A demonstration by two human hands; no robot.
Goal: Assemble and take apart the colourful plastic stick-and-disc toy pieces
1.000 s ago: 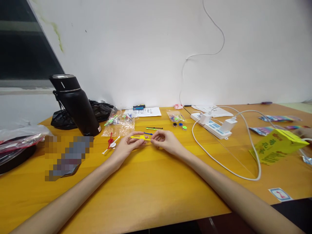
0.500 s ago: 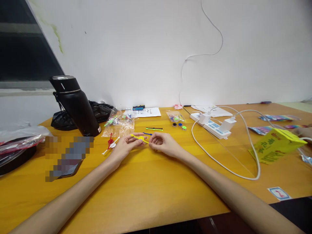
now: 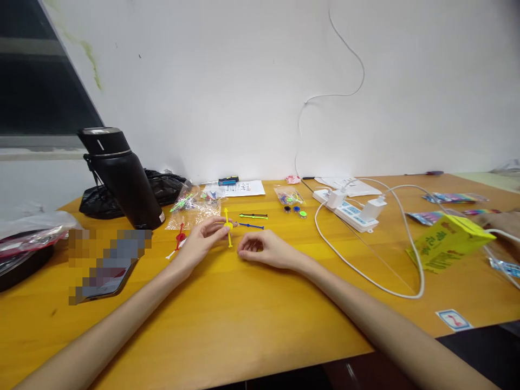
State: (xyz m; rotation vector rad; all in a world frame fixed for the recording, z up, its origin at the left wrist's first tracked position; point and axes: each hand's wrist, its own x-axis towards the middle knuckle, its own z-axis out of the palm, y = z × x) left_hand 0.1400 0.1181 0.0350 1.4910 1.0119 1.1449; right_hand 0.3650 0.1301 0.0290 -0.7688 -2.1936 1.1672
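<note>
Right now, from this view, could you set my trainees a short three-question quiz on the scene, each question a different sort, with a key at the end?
1. Which hand is holding the yellow arrow?

2. True or false: in the picture, the yellow box is to the left of the power strip.

3. Pick one. What colours are the three small round pieces grouped on the table?
A. Red, white and yellow
B. Black, blue and green
C. Pink, orange and purple

Key:
1. The left hand; the right hand is apart from it.
2. False; it is to the right.
3. B.
</note>
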